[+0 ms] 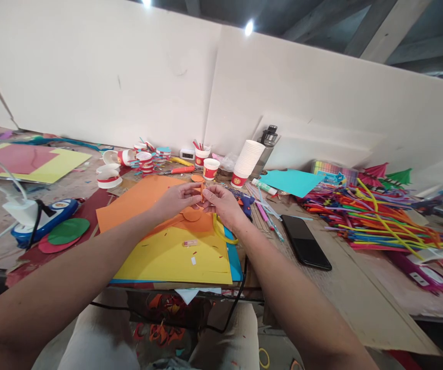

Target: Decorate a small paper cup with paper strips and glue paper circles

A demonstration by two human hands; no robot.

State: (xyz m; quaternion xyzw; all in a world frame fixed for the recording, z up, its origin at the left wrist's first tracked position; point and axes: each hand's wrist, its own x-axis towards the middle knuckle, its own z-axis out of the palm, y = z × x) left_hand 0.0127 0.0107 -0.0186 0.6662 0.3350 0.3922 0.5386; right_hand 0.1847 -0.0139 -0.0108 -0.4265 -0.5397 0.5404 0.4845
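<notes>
Both my hands meet over the middle of the table. My left hand (176, 198) and my right hand (221, 202) pinch a small orange paper piece (202, 193) between their fingertips, held upright. Just below it lies an orange paper circle (191, 214) on an orange sheet (140, 203). A yellow sheet (175, 259) lies nearer to me, with a small eraser-like piece (189, 243) on it. A yellow pipe cleaner (221, 232) curves under my right wrist.
A black phone (305, 240) lies right of my right arm. A heap of coloured pipe cleaners (371, 221) fills the right side. A stack of paper cups (246, 162), cut cups (109, 179), a teal sheet (291, 181) and a blue punch tool (46, 218) stand around.
</notes>
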